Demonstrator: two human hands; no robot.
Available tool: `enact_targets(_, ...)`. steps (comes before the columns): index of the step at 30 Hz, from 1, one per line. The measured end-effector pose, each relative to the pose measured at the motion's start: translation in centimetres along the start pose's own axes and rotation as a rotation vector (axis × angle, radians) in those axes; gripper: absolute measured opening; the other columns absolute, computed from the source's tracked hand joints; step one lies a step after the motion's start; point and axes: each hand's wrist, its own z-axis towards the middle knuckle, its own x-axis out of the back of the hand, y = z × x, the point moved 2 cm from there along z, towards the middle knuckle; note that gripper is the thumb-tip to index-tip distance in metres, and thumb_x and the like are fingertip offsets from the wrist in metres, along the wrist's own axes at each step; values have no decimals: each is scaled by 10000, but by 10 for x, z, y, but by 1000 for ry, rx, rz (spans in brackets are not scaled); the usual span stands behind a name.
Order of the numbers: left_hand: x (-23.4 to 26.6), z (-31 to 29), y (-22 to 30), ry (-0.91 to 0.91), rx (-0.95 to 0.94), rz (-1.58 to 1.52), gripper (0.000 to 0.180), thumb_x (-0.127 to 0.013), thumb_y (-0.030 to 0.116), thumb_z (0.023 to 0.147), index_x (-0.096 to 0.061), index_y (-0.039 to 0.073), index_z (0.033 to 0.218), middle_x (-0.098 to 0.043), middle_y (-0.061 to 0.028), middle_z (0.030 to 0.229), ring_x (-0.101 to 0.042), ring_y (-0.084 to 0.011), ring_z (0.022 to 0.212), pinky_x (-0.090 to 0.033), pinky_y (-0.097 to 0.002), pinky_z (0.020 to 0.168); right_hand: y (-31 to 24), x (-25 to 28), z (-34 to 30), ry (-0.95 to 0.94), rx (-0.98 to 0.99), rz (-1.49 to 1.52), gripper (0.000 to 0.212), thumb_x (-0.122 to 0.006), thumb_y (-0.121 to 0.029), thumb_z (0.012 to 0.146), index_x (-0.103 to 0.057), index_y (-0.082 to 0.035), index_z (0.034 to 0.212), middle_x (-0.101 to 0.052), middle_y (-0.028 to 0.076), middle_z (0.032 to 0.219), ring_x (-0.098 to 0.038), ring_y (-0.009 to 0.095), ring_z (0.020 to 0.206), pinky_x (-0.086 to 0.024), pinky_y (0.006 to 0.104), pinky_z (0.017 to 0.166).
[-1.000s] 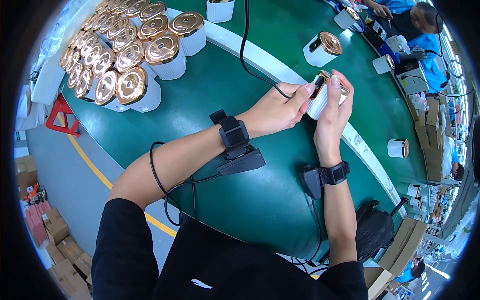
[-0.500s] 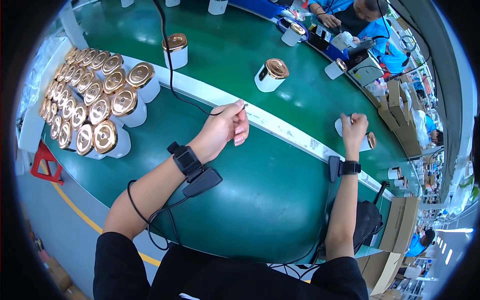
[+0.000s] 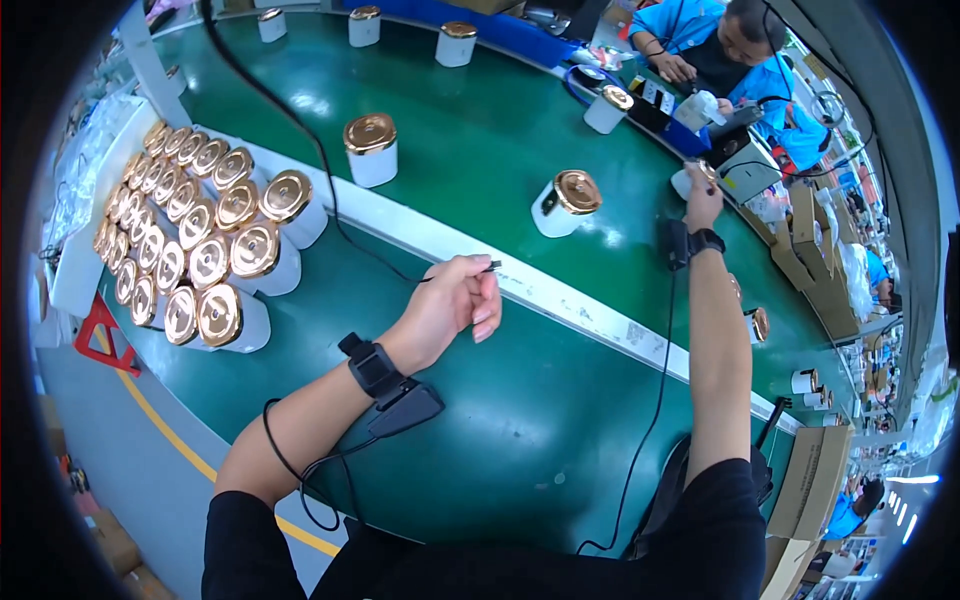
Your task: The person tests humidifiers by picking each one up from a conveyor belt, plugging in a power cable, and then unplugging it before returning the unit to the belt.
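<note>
copper-lidded canister (image 3: 682,185), white-bodied, one in number, sits on the far part of the green table under the person's right hand (image 3: 704,204). the fingers of that hand bend over the lid and touch it, only narrowly spread; whether they grip it firmly i cannot tell. the left hand (image 3: 455,312) is nearly closed, thumb and forefinger pinching one small plug (image 3: 494,267) at the end of one black cable (image 3: 340,222), the other fingers loosely curled, well apart from any canister.

two black wrist straps (image 3: 374,368), one per arm, each carry one black box (image 3: 408,410). just beyond the left hand, one white strip (image 3: 590,318) divides the green table (image 3: 480,430). past it, five spaced canisters (image 3: 371,165) stand upright toward the middle and left, and one more stands near one blue loop (image 3: 574,88). two others show beside the right forearm, one mostly hidden; a small group farther right is too tiny to count.

on the near left stands a tight block of canisters (image 3: 240,322), more than twenty, the back ones too crowded for an exact count. farther out are one red stool (image 3: 103,335) at left and one co-worker in blue (image 3: 785,85) at upper right.
</note>
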Motion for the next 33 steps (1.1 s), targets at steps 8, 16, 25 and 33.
enact_targets(8, 0, -7, -2, -42, -30, 107, 368, -411, 303, 980, -462, 66, 703, -470, -47, 565, -485, -166, 504, -392, -286, 513, -156, -39, -212, -301, -155, 783, 401, -537, -312, 919, -496, -35, 1206, -587, 124, 1099, -605, 271, 982, -502, 403, 792)
enact_targets(16, -8, -11, -2, -201, 7, 58, 406, -400, 293, 995, -453, 46, 677, -464, -69, 554, -469, -180, 502, -405, -296, 521, -163, -76, -328, -511, 46, 551, 503, -541, -307, 930, -418, -16, 1321, -571, 146, 1131, -594, 214, 980, -491, 325, 833)
enact_targets(25, -9, -13, -11, -121, -46, 215, 454, -414, 325, 1017, -426, 50, 657, -449, -53, 528, -477, -146, 474, -401, -283, 468, -165, -75, -340, -453, 125, 405, 545, -610, -230, 910, -381, -30, 1364, -536, 125, 1187, -547, 178, 1042, -442, 309, 920)
enact_targets(33, -7, -17, -11, -81, -7, 256, 453, -428, 314, 1020, -393, 51, 653, -424, -43, 520, -428, -117, 425, -362, -275, 408, -164, -77, -344, -480, 196, 319, 551, -600, -258, 923, -367, -33, 1369, -532, 133, 1208, -542, 183, 1072, -427, 310, 949)
